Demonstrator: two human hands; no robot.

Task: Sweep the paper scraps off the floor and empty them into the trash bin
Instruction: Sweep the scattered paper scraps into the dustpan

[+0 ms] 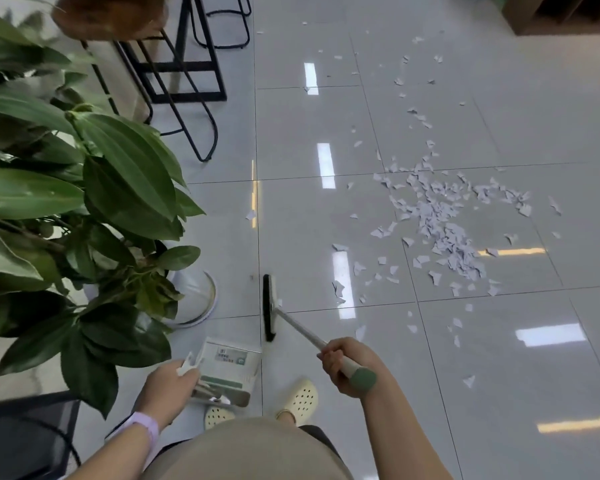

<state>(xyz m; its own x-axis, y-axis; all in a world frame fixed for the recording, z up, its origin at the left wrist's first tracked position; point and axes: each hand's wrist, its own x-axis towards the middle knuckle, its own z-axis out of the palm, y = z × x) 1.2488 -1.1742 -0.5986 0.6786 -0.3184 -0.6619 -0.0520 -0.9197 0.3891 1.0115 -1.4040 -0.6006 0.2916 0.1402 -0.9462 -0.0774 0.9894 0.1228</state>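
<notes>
Pale paper scraps (444, 223) lie scattered over the glossy grey tiled floor, densest in a heap at centre right, with strays trailing up and down from it. My right hand (343, 365) grips the white handle of a broom with a green end. Its black-bristled head (269, 308) rests on the floor left of the scraps, apart from them. My left hand (172, 382) holds the handle of a white and green dustpan (231, 368), low by my feet. No trash bin is in view.
A large potted plant (84, 209) with broad green leaves fills the left side, its white pot (201, 299) close to the dustpan. Black metal stool legs (187, 81) stand at the upper left. A dark mesh object (25, 434) sits at the bottom left.
</notes>
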